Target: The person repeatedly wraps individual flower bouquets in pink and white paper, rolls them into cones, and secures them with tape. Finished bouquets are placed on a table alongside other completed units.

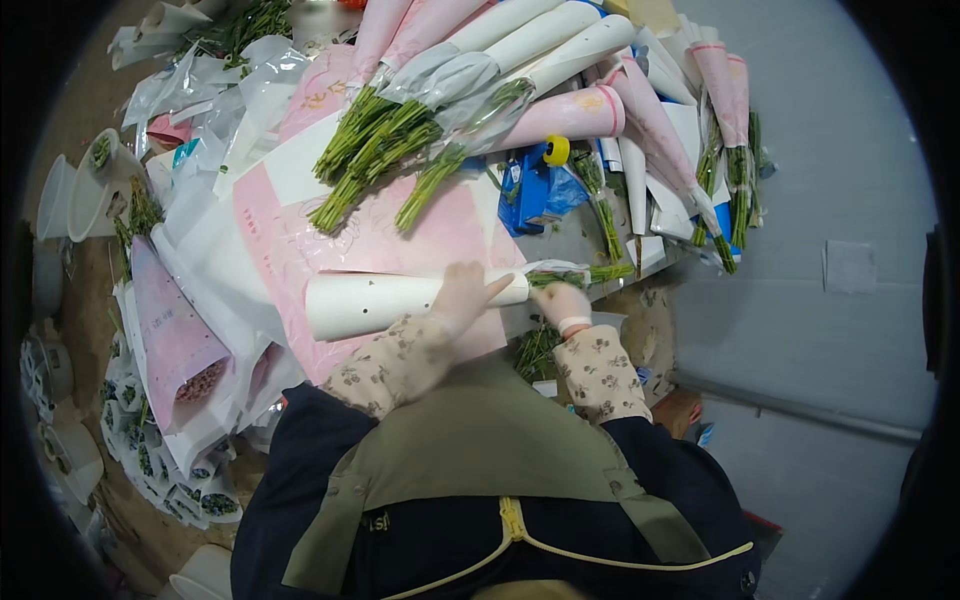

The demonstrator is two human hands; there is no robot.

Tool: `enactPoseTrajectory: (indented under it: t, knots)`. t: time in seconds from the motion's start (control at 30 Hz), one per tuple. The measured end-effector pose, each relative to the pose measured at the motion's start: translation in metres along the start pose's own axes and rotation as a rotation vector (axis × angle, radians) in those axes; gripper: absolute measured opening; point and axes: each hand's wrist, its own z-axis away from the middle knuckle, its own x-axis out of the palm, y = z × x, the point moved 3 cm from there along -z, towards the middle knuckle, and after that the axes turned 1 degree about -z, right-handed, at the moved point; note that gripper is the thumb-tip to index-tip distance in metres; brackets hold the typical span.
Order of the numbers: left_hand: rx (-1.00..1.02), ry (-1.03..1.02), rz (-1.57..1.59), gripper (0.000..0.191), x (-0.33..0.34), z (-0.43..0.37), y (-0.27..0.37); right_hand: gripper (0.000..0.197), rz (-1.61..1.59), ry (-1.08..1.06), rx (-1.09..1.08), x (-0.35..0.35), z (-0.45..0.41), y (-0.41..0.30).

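Observation:
A white paper-wrapped flower bundle [360, 307] lies across pink wrapping paper [337, 247] in front of me. My left hand [466, 296] rests over the narrow part of the cone, gripping the white paper. At its right end my right hand [564, 306] pinches the bundle where the green stems [609, 273] come out. Clear plastic film [555, 267] shows around the stems there. The flower heads are hidden inside the paper. Both my forearms wear patterned sleeve covers.
Wrapped bouquets [517, 45] are heaped at the back, with bare stems [375, 150] towards me. Behind my hands stands a blue tape dispenser [523, 191] near a yellow tape roll [556, 150]. A pink-wrapped bouquet [176, 330] lies left. Plastic buckets [97, 187] stand beyond it.

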Motion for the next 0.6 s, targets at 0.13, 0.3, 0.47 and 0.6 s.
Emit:
enactPoseTrajectory:
  t: [0.13,0.3,0.47,0.6]
  knots:
    - [-0.01,0.065,-0.038,0.065,0.0,0.002,0.005,0.029,-0.492,0.587,-0.079,-0.041,-0.08,0.008]
    - [-0.04,0.073,-0.04,0.066,0.002,0.003,0.007,0.031,-1.053,0.264,0.055,-0.04,-0.144,-0.006]
    - [-0.048,0.128,-0.05,0.067,0.003,0.004,0.009,0.028,-1.272,0.234,0.028,-0.021,-0.094,0.012]
    - [-0.058,0.102,-0.043,0.067,0.009,0.006,0.011,0.025,-1.127,0.12,0.109,0.009,-0.096,0.016]
